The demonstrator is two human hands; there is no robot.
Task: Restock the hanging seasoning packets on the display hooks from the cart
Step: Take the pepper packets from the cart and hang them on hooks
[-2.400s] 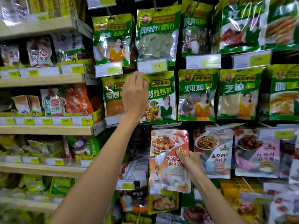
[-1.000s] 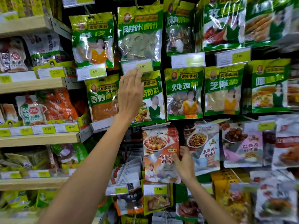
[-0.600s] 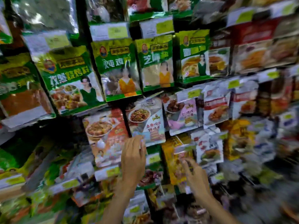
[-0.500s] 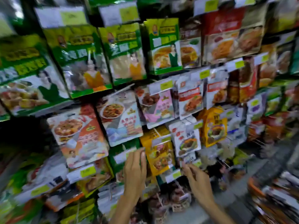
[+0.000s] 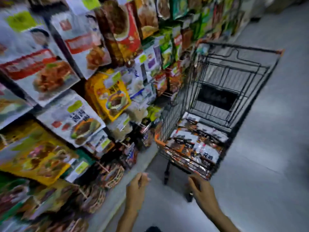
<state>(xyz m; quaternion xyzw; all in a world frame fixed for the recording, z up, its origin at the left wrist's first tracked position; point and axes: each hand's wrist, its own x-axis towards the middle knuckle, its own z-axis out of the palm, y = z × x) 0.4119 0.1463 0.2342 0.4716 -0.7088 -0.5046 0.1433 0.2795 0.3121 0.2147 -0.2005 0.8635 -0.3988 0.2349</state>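
**Hands low, cart stock next**

Left hand (image 5: 138,185) and right hand (image 5: 201,190) hang low over the pale grey floor (image 5: 260,164), well apart from each other. The fingers of both are loosely curled and, as far as the motion blur allows, hold nothing.

Just beyond the right hand stands the black wire shopping cart with orange corner caps (image 5: 172,111). A loose heap of glossy orange, white and black seasoning packets (image 5: 195,144) lies flat in its near end; the far end looks bare.

The step in hand appears to be fetching fresh stock. To do it well, I would take packets of one kind off the top of the heap and pinch them near the top edge, where the hanging hole should sit. They could then go onto a hook without being turned over in the hand. The foil looks slippery and the packets overlap, so a careless grab may drag neighbouring ones along.

To the left, the display rises in tiers of hanging sachets, among them a white packet with a dish printed on it (image 5: 71,118) and a yellow pouch (image 5: 108,92) further up. The hooks themselves are too blurred to make out.
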